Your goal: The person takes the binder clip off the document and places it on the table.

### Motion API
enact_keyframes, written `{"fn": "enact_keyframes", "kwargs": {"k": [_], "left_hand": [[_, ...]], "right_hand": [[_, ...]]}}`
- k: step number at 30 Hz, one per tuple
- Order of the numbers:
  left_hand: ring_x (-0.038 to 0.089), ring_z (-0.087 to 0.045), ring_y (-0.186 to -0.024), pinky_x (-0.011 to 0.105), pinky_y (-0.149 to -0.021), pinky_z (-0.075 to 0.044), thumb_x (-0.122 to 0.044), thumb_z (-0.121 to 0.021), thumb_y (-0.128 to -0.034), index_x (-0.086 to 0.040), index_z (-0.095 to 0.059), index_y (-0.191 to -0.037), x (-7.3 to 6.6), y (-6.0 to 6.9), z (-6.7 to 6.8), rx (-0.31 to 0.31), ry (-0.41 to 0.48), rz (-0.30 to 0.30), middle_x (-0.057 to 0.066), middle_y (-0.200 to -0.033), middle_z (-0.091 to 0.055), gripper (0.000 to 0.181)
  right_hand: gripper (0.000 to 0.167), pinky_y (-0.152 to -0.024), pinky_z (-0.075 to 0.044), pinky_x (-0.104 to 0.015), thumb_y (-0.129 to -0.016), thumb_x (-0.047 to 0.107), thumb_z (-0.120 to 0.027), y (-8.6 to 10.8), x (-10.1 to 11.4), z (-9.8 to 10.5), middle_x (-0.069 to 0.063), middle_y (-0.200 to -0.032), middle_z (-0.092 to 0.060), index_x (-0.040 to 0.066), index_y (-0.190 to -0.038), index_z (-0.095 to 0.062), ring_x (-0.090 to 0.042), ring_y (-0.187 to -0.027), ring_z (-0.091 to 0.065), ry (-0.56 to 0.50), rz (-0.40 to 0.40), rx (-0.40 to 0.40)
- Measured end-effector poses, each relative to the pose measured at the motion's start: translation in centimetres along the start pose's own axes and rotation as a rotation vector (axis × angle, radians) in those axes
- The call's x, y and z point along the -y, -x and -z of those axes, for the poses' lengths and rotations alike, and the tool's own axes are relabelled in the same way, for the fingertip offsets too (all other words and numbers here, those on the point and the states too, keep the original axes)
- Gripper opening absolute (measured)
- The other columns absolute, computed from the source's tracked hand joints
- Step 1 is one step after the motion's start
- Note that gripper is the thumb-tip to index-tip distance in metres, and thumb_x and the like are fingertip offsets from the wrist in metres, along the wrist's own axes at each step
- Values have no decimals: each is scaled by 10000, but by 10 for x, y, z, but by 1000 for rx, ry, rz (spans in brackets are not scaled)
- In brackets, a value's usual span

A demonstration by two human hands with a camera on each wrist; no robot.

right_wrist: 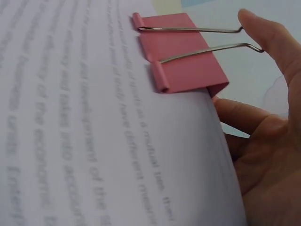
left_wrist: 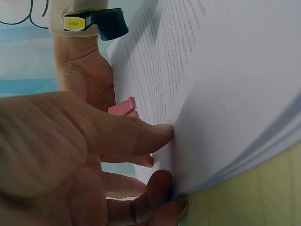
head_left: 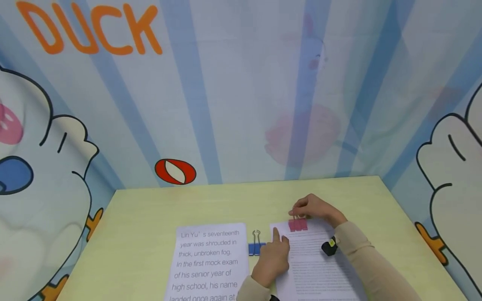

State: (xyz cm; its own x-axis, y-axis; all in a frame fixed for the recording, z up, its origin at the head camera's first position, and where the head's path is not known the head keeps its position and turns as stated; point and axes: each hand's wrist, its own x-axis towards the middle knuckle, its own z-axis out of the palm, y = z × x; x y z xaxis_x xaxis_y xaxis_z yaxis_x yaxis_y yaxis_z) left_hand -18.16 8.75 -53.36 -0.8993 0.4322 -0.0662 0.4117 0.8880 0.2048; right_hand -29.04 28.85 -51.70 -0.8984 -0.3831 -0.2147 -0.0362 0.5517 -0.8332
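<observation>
A stack of printed sheets (head_left: 316, 271) lies at the right of the table, with a pink binder clip (head_left: 298, 225) on its top edge. My right hand (head_left: 315, 207) holds the clip from beyond that edge. In the right wrist view the thumb (right_wrist: 263, 33) touches the ends of the clip's wire handles, and other fingers go behind the stack. At the stack's left edge, my left hand (head_left: 274, 258) pinches the sheets, thumb (left_wrist: 146, 136) on top and curled fingers at the edge; its index finger points towards the upper left corner.
A large-print page (head_left: 207, 261) lies to the left. Between it and the stack is a blue binder clip (head_left: 254, 249) with wire handles up, partly behind my left hand. The pale yellow table (head_left: 143, 217) ends at a cartoon-printed cloth backdrop (head_left: 241, 104).
</observation>
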Motion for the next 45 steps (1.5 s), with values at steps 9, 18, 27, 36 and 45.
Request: {"fn": "enact_keyframes", "kwargs": {"k": [9,18,27,36,45], "left_hand": [[333,-688,-753,391,-602,-536,-106,-782,-781,16,-629,-1317,0,2,-1,-6,-23,-10,292,-1435,-505,571],[332,-685,-744,384,-595,-531,-102,-771,-793,11,-624,-1324,0,0,-1,0,-28,-10,290,-1443,-497,562],[343,-686,-751,394,-601,-538,-73,-768,-782,33,-613,-1324,0,1,1,0,-15,-20,310,-1442,-487,574],[359,-684,-745,406,-595,-538,-60,-776,-761,48,-614,-1314,1,2,2,-18,-4,-33,322,-1428,-492,586],[361,-678,-742,412,-606,-539,-60,-770,-768,59,-605,-1316,0,1,0,-5,5,-41,338,-1428,-481,585]], "right_hand": [[246,-746,-499,-348,-942,251,-718,4,-4,-10,-51,-905,-711,19,-985,-785,-199,-817,-602,-33,38,-113],[367,-796,-552,-361,-950,246,-707,1,-2,-10,-137,-1076,-737,-57,-1156,-731,-196,-883,-678,-77,56,-165],[381,-829,-538,-376,-957,266,-701,-1,2,-3,-122,-1067,-731,-62,-1150,-727,-195,-888,-659,-76,91,-147],[548,-894,-538,-442,-952,266,-700,-1,13,10,-255,-1258,-653,-132,-1313,-595,-303,-1031,-685,-154,95,-146],[550,-938,-528,-425,-959,242,-695,13,24,15,-327,-1389,-530,-131,-1342,-567,-354,-1182,-619,-216,128,-89]]}}
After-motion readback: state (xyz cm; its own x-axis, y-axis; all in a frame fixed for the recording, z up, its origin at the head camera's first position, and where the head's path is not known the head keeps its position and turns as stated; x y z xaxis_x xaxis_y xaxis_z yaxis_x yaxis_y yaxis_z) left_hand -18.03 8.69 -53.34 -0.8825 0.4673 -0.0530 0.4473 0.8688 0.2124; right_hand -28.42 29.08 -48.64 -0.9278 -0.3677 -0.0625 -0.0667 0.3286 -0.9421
